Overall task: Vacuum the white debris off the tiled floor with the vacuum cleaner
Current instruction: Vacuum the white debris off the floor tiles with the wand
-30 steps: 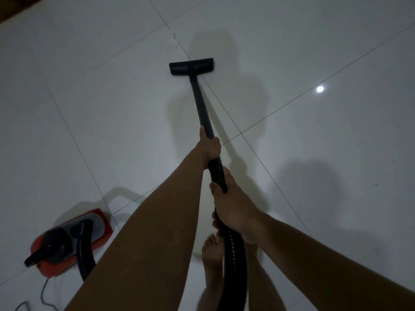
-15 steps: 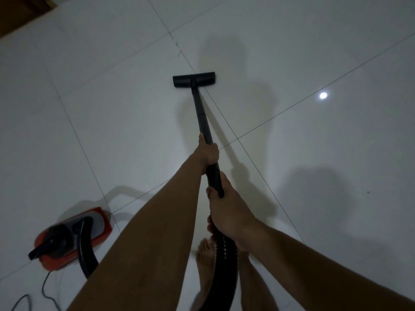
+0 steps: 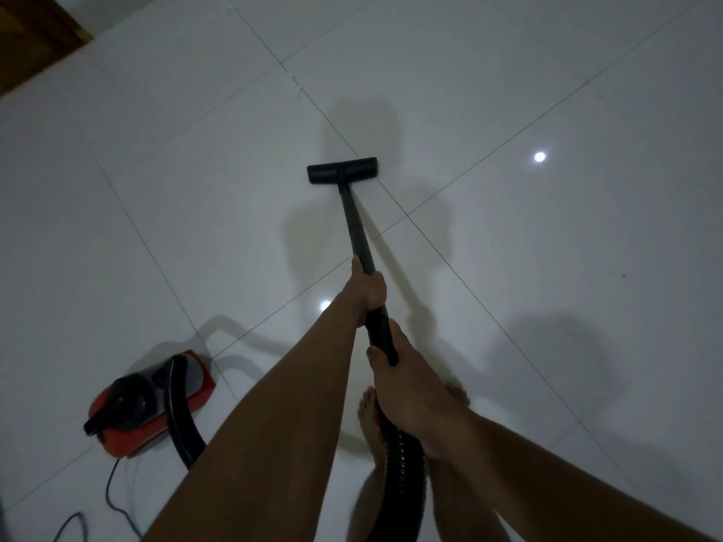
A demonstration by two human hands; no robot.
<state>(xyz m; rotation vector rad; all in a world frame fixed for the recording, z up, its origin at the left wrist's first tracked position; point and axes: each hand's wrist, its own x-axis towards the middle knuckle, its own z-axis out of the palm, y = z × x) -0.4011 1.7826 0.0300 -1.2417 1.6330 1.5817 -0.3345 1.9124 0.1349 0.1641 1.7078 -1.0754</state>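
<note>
L hand (image 3: 367,287) clamped round black wand (image 3: 352,217), R hand (image 3: 409,389) curled round wand's lower end by ribbed hose (image 3: 403,463), floor head (image 3: 342,170) on tiled floor (image 3: 195,189), red vac body (image 3: 152,400) lower left.

Floor (image 3: 156,189): white glossy tiles, thin dark grout lines in a grid. Specks (image 3: 296,83) by grout line: white. Nozzle (image 3: 342,170) and tube (image 3: 354,224): plain black. Hose (image 3: 403,463): black, ribbed. Vacuum body (image 3: 129,436): red-orange shell, grey top panel, black handle. Cord (image 3: 113,498): black. Wood (image 3: 35,29) at top-left corner: brown.
</note>
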